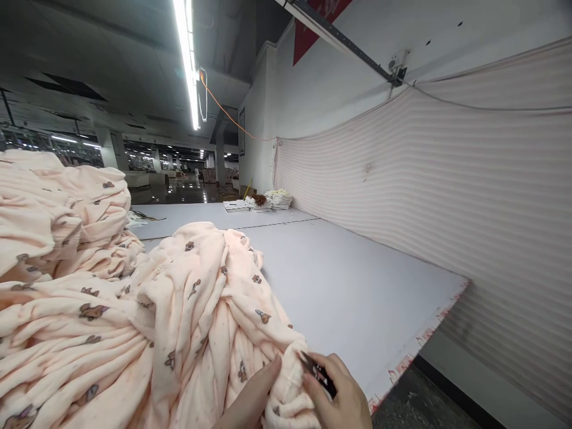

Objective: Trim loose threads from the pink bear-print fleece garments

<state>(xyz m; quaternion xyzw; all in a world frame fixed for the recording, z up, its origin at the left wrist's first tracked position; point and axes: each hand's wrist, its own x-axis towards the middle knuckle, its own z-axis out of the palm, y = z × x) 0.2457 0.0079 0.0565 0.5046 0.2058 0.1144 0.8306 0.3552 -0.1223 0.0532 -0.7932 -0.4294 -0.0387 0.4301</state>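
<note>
A large heap of soft peach fabric (pixel 192 310) printed with small brown figures spreads over the left and front of the table. My left hand (pixel 254 396) grips a bunched, seamed part of this fabric at the bottom middle, its thumb showing on top and its other fingers hidden. In my right hand (pixel 342 393) is a pair of small black thread snips (pixel 319 372). Their tip touches or lies right beside the bunched fabric. Whether the blades are apart cannot be made out.
The pale grey table (pixel 339 274) reaches back and right, with red-printed tape along its near right edge. More peach fabric (pixel 58 208) is piled at left. Stacks of white pieces (pixel 268 201) lie at the far end. A striped cloth (pixel 424 167) hangs along the wall.
</note>
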